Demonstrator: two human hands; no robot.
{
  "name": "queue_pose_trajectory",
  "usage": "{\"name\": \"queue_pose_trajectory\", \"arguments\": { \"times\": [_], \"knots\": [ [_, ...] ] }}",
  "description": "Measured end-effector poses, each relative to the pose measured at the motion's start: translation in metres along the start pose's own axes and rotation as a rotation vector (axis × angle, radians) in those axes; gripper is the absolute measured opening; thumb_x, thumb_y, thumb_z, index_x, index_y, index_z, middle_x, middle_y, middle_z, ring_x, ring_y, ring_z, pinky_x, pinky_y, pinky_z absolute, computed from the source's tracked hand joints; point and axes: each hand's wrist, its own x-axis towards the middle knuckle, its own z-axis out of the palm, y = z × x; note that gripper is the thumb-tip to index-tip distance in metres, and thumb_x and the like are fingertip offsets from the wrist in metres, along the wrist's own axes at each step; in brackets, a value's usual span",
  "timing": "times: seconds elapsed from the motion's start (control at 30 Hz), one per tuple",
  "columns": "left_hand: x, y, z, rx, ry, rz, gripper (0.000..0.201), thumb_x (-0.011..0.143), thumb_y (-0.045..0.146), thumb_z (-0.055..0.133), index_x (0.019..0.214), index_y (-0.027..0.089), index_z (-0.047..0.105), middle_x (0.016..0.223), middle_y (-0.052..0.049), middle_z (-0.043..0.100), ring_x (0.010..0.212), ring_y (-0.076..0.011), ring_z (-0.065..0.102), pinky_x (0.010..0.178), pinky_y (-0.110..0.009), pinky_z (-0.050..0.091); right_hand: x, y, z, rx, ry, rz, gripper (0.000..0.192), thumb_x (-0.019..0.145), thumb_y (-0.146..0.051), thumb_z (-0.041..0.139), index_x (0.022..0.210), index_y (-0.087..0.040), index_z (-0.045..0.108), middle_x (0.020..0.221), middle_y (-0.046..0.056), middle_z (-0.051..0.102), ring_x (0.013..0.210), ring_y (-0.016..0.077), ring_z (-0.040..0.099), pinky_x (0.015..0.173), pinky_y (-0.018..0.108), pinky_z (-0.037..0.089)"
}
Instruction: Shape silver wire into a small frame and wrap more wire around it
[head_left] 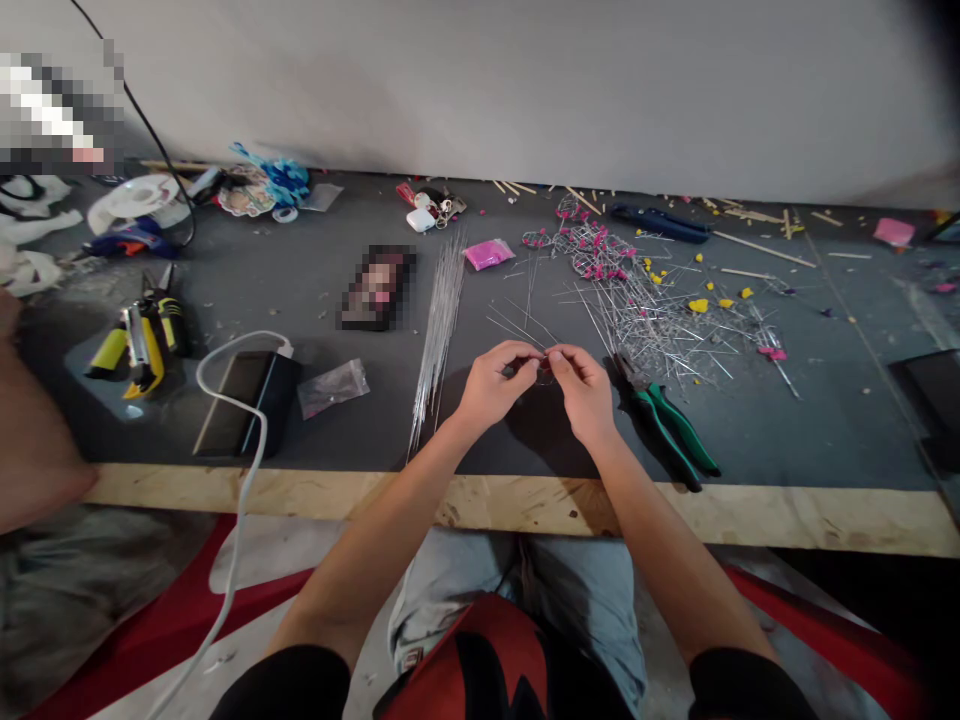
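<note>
- Our left hand [491,385] and right hand [581,390] meet above the surface's near edge, fingertips pinched together on a small pink bead piece [545,366].
- The piece sits between both grips, equally near each; its long axis is too small to tell.
- Green-handled pliers [664,420] lie just right of our right hand.
- A wire bundle [439,335] lies to the left, running toward the far edge.

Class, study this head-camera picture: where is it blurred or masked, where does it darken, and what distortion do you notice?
Head view: two pixelated patches, one at the upper left corner, one on the dark grey table; corners darken, worst at the right; the pale wooden table edge bows slightly, a wide-lens effect; the left hand and right hand cast a soft shadow; the tiny piece they pinch is too small to resolve.
</note>
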Motion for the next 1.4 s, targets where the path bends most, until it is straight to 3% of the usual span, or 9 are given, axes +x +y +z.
{"name": "queue_pose_trajectory", "arguments": {
  "times": [0.2, 0.53, 0.87, 1.07, 1.17, 1.4],
  "knots": [
    [0.002, -0.004, 0.001, -0.277, -0.043, -0.267, 0.012, 0.075, 0.026, 0.062, 0.081, 0.019, 0.069, 0.07, -0.001, 0.066, 0.059, -0.0097, 0.057, 0.057, -0.023, 0.047, 0.003, 0.004, 0.0, 0.118, -0.02, 0.04, 0.023, 0.078, -0.043, 0.06, 0.087, -0.023, 0.065, 0.072, -0.001, 0.061, 0.067, 0.0132, 0.056, 0.068, 0.029, 0.047],
    [0.004, -0.005, 0.0, -0.507, -0.114, -0.447, 0.011, 0.07, 0.024, 0.067, 0.078, 0.016, 0.067, 0.069, -0.001, 0.065, 0.053, -0.0071, 0.053, 0.051, -0.021, 0.042, 0.004, 0.006, 0.0, 0.28, -0.071, 0.148, 0.023, 0.074, -0.04, 0.065, 0.088, -0.021, 0.064, 0.073, -0.002, 0.062, 0.065, 0.0115, 0.057, 0.068, 0.029, 0.048],
    [0.003, -0.002, 0.003, -0.415, -0.082, -0.443, 0.012, 0.068, 0.017, 0.064, 0.078, 0.012, 0.061, 0.067, 0.0, 0.062, 0.055, -0.007, 0.055, 0.053, -0.02, 0.044, 0.004, 0.005, -0.001, 0.279, -0.085, 0.204, 0.021, 0.071, -0.037, 0.069, 0.084, -0.02, 0.066, 0.068, -0.002, 0.062, 0.063, 0.0105, 0.056, 0.068, 0.028, 0.047],
    [0.001, -0.008, 0.006, -0.338, -0.1, -0.298, 0.037, 0.07, 0.014, 0.062, 0.106, 0.017, 0.056, 0.07, 0.003, 0.059, 0.057, -0.0069, 0.056, 0.054, -0.02, 0.047, 0.005, 0.004, -0.003, 0.264, -0.081, 0.225, 0.022, 0.07, -0.038, 0.069, 0.083, -0.02, 0.067, 0.069, -0.001, 0.062, 0.064, 0.0114, 0.055, 0.066, 0.028, 0.046],
    [-0.001, -0.013, 0.007, -0.267, -0.087, -0.242, 0.029, 0.072, 0.016, 0.06, 0.101, 0.017, 0.061, 0.074, 0.001, 0.06, 0.063, -0.0081, 0.059, 0.06, -0.021, 0.049, 0.005, 0.003, -0.003, 0.263, -0.088, 0.237, 0.023, 0.069, -0.038, 0.069, 0.084, -0.02, 0.068, 0.071, -0.001, 0.063, 0.063, 0.011, 0.054, 0.065, 0.027, 0.045],
    [0.0, -0.015, 0.006, -0.261, -0.077, -0.266, 0.026, 0.073, 0.016, 0.061, 0.099, 0.015, 0.059, 0.076, -0.001, 0.063, 0.067, -0.0092, 0.062, 0.066, -0.022, 0.052, 0.006, 0.004, -0.002, 0.304, -0.082, 0.259, 0.019, 0.07, -0.031, 0.069, 0.086, -0.02, 0.069, 0.072, -0.001, 0.063, 0.064, 0.0102, 0.055, 0.066, 0.027, 0.045]
  ]
}}
